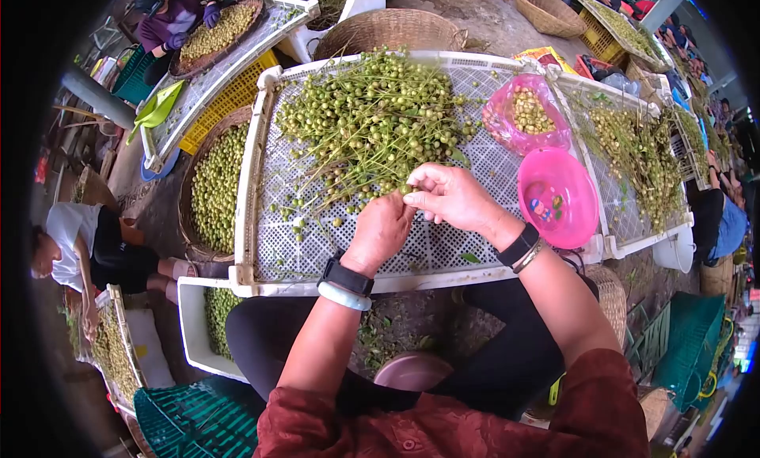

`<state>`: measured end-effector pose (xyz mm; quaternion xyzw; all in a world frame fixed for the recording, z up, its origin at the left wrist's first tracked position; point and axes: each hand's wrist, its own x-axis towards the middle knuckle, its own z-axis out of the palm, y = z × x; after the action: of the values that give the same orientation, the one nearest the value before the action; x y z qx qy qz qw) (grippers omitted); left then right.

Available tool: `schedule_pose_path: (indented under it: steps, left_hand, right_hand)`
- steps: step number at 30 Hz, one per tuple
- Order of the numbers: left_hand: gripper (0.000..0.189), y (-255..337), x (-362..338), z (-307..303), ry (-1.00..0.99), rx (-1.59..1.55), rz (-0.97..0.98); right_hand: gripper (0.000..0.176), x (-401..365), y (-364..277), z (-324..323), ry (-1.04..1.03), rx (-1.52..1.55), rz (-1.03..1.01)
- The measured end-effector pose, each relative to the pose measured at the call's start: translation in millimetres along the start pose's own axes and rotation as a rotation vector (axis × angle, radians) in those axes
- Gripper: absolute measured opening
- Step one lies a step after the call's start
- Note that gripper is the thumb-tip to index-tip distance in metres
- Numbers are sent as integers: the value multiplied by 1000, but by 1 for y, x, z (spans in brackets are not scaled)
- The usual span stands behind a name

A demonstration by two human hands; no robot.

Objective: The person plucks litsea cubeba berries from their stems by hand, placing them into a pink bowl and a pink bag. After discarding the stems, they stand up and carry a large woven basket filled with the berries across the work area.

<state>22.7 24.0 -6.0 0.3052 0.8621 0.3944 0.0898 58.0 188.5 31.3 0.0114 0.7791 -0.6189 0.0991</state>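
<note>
On a mesh tray, green berries are pinched by the right hand; the left hand is fisted.

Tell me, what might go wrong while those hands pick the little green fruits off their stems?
Loose fruits lie scattered on the white perforated tray; some could roll off its near rim. The pink bowl sits at the tray's right edge, near the arm of the right hand, so a nudge might tip it. The stemmed pile looks tangled; tugging one sprig may drag others.
</note>
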Motion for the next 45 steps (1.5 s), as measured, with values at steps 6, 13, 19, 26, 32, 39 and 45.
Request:
schedule_pose_path:
  steps: [6,13,19,26,32,39,45]
  left_hand:
    - [28,18,-1,-6,-31,97,-48]
    - [27,8,2,-5,-106,-231,-161]
    - [23,8,3,-8,-77,-193,-89]
    - [22,6,2,-1,39,-100,71]
    - [16,18,2,-5,34,-176,-13]
    - [25,4,3,-3,31,-578,-144]
    - [27,13,4,-14,-69,-882,-241]
  right_hand:
    - [9,2,-3,-17,7,-435,-241]
    - [11,5,-3,-27,-110,144,86]
    - [25,7,-9,-18,-80,30,40]
    - [20,7,5,-11,-99,99,-36]
    - [10,8,8,-15,-44,212,0]
    - [18,5,-2,-39,-49,562,22]
    - [19,5,-7,-61,4,423,19]
